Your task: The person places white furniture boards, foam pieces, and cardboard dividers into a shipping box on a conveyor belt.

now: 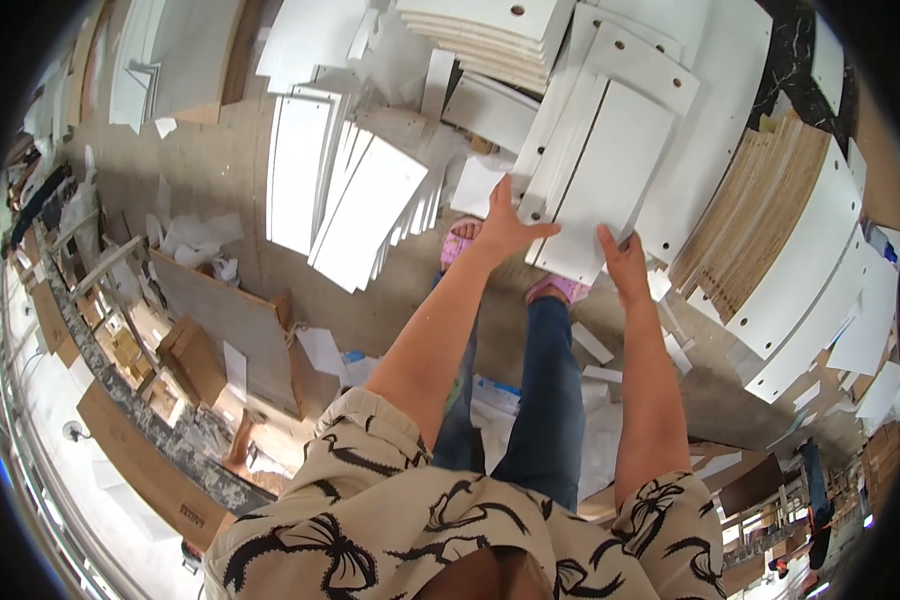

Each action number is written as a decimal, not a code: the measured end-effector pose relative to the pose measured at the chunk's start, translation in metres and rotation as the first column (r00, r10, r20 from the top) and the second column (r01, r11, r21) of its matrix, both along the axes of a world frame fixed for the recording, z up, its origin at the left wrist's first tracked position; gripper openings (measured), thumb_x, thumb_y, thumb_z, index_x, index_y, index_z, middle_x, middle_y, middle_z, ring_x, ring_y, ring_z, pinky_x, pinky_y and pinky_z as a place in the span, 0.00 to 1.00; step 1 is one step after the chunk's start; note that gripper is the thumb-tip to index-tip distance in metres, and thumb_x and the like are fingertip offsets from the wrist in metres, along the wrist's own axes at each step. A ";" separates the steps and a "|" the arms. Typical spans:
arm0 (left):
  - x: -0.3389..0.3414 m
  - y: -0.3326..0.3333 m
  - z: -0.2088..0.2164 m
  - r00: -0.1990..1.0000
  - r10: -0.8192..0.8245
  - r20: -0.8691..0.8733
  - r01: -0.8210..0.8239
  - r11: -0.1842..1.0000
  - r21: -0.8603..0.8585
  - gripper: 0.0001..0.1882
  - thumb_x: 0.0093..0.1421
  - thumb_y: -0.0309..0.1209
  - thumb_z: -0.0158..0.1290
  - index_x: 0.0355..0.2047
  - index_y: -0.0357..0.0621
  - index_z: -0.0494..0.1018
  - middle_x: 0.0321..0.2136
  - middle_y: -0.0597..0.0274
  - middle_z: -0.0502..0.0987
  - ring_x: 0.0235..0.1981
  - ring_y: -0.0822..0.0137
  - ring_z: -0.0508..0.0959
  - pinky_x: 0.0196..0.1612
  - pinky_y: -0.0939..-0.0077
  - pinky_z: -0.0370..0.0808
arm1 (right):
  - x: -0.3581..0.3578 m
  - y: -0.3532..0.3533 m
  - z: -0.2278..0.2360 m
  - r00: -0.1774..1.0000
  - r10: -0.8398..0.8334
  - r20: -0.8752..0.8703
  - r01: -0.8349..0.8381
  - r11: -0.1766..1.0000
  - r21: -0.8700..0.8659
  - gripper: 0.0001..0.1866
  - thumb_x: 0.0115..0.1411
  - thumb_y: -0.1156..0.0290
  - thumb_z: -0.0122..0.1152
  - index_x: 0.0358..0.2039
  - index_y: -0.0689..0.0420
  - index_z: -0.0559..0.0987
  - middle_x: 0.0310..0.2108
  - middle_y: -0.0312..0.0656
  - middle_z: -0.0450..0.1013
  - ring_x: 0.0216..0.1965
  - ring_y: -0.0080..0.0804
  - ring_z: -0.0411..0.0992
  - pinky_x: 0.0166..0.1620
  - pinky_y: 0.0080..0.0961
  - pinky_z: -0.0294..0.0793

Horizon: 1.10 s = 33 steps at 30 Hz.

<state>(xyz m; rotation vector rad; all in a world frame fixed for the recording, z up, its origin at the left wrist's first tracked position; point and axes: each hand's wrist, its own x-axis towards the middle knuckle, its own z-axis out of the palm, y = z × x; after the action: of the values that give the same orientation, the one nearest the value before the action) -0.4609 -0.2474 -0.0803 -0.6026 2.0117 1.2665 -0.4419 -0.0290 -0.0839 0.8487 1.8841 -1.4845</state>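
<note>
A narrow white panel lies on top of several stacked white boards in front of me. My left hand is at the near left corner of the stack, its fingers spread and its thumb reaching toward the panel's near end. At the panel's right edge, my right hand has the thumb over the top and the fingers along the side, closed on the edge. Dark round holes show in the boards under and beside the panel.
Fanned white panels stand on the floor to the left. A tall stack of boards with brown edges lies at the right. More white boards are piled at the far side. Behind on the left are a grey board and a cardboard box.
</note>
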 end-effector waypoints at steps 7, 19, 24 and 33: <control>0.000 0.010 0.024 0.984 0.104 0.147 -0.139 0.957 0.253 0.46 0.44 0.44 0.64 0.59 0.39 0.54 0.49 0.55 0.67 0.47 0.64 0.69 0.50 0.72 0.65 | -0.007 0.001 0.006 0.994 -0.053 0.092 0.057 0.998 -0.040 0.40 0.49 0.47 0.64 0.50 0.69 0.64 0.46 0.48 0.68 0.47 0.32 0.66 0.50 0.24 0.64; 0.106 -0.012 -0.012 0.685 0.678 0.266 -0.707 0.530 0.469 0.38 0.45 0.23 0.61 0.56 0.41 0.57 0.45 0.56 0.70 0.45 0.65 0.72 0.45 0.74 0.70 | 0.066 -0.021 0.011 0.968 0.064 0.244 -0.017 0.982 -0.191 0.38 0.50 0.48 0.62 0.51 0.66 0.66 0.48 0.45 0.68 0.48 0.32 0.65 0.51 0.24 0.63; 0.219 -0.029 -0.014 0.374 0.669 0.642 -0.881 0.041 0.470 0.38 0.51 0.49 0.56 0.59 0.53 0.56 0.55 0.67 0.63 0.57 0.60 0.60 0.57 0.60 0.59 | 0.129 -0.055 -0.017 0.956 0.034 0.292 0.116 0.868 -0.483 0.34 0.49 0.54 0.64 0.52 0.61 0.66 0.47 0.38 0.68 0.47 0.28 0.66 0.49 0.23 0.64; 0.206 -0.025 -0.040 0.201 0.754 0.625 -0.953 0.001 0.304 0.31 0.50 0.39 0.59 0.52 0.41 0.63 0.47 0.56 0.70 0.48 0.57 0.69 0.52 0.59 0.66 | 0.114 -0.069 -0.019 0.757 0.457 0.467 -0.188 0.836 -0.515 0.33 0.51 0.45 0.58 0.52 0.54 0.66 0.44 0.36 0.68 0.41 0.28 0.66 0.44 0.23 0.64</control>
<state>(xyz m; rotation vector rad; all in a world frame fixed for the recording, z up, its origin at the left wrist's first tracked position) -0.2548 -0.2726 -0.1207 -1.7136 0.5125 2.2703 -0.3280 -0.0976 -0.1032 0.6041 1.1066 -1.1775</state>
